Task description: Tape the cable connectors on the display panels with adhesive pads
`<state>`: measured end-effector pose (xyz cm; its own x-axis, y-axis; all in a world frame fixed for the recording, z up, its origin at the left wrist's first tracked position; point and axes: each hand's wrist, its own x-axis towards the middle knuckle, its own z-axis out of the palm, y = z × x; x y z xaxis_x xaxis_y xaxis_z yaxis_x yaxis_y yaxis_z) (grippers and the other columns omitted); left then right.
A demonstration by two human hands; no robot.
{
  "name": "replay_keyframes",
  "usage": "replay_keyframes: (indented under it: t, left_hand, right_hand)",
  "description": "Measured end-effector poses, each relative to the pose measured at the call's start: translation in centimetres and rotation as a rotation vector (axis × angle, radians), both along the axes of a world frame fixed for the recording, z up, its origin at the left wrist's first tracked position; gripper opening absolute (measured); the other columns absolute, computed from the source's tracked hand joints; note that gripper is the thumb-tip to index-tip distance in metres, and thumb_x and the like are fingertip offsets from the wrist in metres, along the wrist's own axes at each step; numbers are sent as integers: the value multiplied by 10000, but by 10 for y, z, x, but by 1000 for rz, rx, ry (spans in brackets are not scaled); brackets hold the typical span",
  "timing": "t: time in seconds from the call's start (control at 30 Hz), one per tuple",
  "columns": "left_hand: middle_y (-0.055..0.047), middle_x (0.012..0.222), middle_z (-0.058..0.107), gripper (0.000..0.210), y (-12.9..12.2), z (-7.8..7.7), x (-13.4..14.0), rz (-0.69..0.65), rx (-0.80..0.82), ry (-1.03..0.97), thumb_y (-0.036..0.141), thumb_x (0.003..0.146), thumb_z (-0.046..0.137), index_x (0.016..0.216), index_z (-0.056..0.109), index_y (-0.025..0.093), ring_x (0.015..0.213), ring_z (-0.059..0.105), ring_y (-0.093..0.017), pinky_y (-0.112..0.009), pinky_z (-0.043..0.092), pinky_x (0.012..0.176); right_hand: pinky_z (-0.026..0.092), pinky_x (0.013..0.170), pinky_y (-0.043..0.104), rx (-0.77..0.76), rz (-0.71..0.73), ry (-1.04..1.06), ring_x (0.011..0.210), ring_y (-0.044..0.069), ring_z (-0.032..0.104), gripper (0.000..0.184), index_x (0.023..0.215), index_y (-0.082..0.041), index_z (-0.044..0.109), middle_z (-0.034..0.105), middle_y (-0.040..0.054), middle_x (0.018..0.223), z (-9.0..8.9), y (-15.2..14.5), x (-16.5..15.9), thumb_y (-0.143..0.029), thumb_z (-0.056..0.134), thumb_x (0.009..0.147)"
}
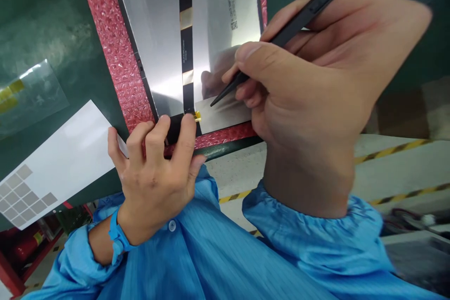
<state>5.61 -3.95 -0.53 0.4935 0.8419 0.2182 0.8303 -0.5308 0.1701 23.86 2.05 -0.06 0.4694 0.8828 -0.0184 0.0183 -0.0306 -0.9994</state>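
My right hand (309, 70) grips a black pointed tool, like plastic tweezers or a spudger (295, 23), its tip hanging over a silvery display panel (158, 33). Fingers spread, my left hand (158, 164) rests on the panel's lower left corner, the index fingertip on a black strip by a small yellow tab (198, 116). A black ribbon cable (187, 47) with gold bands runs down the panel to that spot. Beneath the panel lies pink bubble wrap (116, 65). What is under my left fingertips is partly hidden.
On the green table (70, 89), a white sheet with grey squares (70, 150) lies at the left. A clear plastic bag with yellow pieces (31, 89) is farther left. The table's front edge runs just below the panel; yellow-black floor tape (393, 150) shows beyond.
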Motion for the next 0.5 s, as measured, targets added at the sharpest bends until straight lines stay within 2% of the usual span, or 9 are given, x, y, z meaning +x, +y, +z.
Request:
replay_keyframes:
  t: [0.13, 0.23, 0.37, 0.5]
  left_hand:
    - [-137, 1351, 613, 553, 1, 2, 5, 25, -46, 47, 572, 1103, 518, 1580, 606, 308, 1295, 527, -360, -755, 139, 1278]
    - [-133, 1367, 587, 517, -1, 3, 5, 82, -65, 36, 557, 1105, 516, 1567, 618, 347, 1315, 517, -360, -763, 132, 1269]
    - [-172, 1392, 566, 513, -5, 2, 1, 146, -60, 7, 542, 1121, 445, 1540, 650, 329, 1365, 487, -400, -780, 193, 1227]
    - [-182, 1539, 522, 576, -8, -3, 4, 107, 23, 33, 597, 1116, 428, 1556, 634, 287, 1440, 412, -408, -752, 106, 1267]
  right_hand:
    - [502, 428, 288, 17, -3, -10, 712, 180, 773, 315, 796, -347, 725, 698, 15, 735, -2, -2, -3, -49, 761, 893]
    - [507, 441, 266, 59, -35, 1, 604, 135, 721, 260, 820, -302, 715, 699, -3, 709, -8, -2, -3, -60, 753, 908]
    - [452, 440, 229, 104, -52, 20, 500, 84, 662, 162, 835, -251, 714, 719, -49, 669, -14, -2, -1, -114, 764, 905]
    - [403, 464, 223, 97, -63, 46, 532, 83, 701, 126, 808, -244, 711, 725, -86, 664, -16, -3, 0, -202, 804, 882]
